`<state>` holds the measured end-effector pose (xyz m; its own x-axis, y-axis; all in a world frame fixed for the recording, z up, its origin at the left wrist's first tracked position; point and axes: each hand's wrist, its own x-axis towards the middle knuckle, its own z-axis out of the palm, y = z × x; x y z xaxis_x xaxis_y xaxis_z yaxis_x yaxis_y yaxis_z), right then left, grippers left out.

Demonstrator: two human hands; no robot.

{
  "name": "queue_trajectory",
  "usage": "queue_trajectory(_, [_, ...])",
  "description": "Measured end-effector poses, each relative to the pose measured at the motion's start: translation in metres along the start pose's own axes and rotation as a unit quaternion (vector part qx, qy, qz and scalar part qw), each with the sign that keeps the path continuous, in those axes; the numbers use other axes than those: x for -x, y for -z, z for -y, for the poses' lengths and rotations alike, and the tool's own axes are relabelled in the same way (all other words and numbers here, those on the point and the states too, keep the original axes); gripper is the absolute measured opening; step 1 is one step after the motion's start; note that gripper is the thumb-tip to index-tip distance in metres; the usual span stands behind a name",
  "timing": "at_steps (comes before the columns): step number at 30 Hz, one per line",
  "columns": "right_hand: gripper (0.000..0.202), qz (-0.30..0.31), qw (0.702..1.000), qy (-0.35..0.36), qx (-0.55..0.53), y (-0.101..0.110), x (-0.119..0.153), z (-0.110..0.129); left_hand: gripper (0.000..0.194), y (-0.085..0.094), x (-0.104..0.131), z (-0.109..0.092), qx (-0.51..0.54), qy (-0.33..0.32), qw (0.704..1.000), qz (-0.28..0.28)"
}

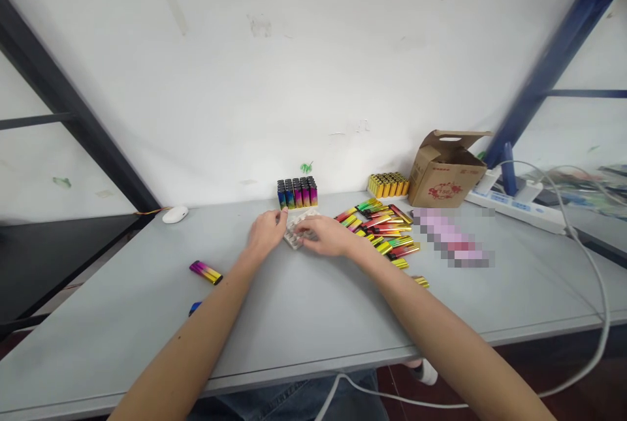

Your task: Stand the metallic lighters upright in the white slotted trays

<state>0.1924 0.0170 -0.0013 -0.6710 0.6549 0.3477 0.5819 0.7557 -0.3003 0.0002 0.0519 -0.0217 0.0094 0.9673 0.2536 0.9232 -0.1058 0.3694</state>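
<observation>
A pale tray with small compartments [294, 240] lies on the grey table between my hands. My left hand [268, 230] is at its left edge, thumb toward the tray; what its fingers hold, if anything, is hidden. My right hand [321, 235] reaches over the tray from the right with bent fingertips on it; whether they pinch something is too small to tell. Just behind the tray stands a block of upright blue and purple lighters [298, 192]. To the right of my right hand lies a loose pile of shiny multicoloured lighters [386, 228].
Yellow lighters [388, 185] stand in a holder beside an open cardboard box [445, 176]. A power strip [519, 209] with white cables is at the right. A purple-yellow lighter [206, 272], a blue item [194, 308] and a white oval device [175, 214] lie left.
</observation>
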Motion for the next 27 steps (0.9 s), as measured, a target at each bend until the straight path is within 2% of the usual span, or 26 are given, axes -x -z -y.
queue_trajectory(3, [0.025, -0.054, 0.998, -0.008, -0.042, 0.011, 0.004, -0.006, 0.057, 0.003, 0.003, -0.004, 0.023, -0.044, 0.999, 0.020])
queue_trajectory(7, [0.021, -0.130, 0.986, -0.080, -0.069, 0.034, 0.022, -0.026, 0.053, 0.004, 0.007, -0.007, 0.047, -0.132, 0.989, 0.056])
queue_trajectory(11, [0.020, -0.164, 0.970, -0.177, -0.032, 0.045, 0.048, -0.055, 0.073, 0.000, 0.009, -0.006, 0.024, -0.176, 0.980, 0.085])
queue_trajectory(13, [0.022, -0.140, 0.969, -0.204, -0.008, 0.044, 0.057, -0.066, 0.083, 0.001, 0.009, -0.005, 0.012, -0.197, 0.975, 0.104])
queue_trajectory(15, [0.026, -0.105, 0.974, -0.201, 0.019, 0.041, 0.062, -0.072, 0.087, 0.005, 0.009, -0.005, 0.008, -0.211, 0.970, 0.124])
queue_trajectory(20, [0.036, -0.027, 0.989, -0.139, 0.052, 0.039, 0.063, -0.070, 0.079, 0.021, 0.012, -0.001, 0.019, -0.234, 0.955, 0.183])
queue_trajectory(23, [0.041, -0.027, 0.991, -0.122, 0.055, 0.037, 0.063, -0.067, 0.077, 0.025, 0.010, 0.005, 0.027, -0.234, 0.951, 0.199])
queue_trajectory(27, [0.039, -0.046, 0.986, -0.149, 0.058, 0.031, 0.062, -0.069, 0.077, 0.021, 0.007, 0.011, 0.031, -0.233, 0.952, 0.196])
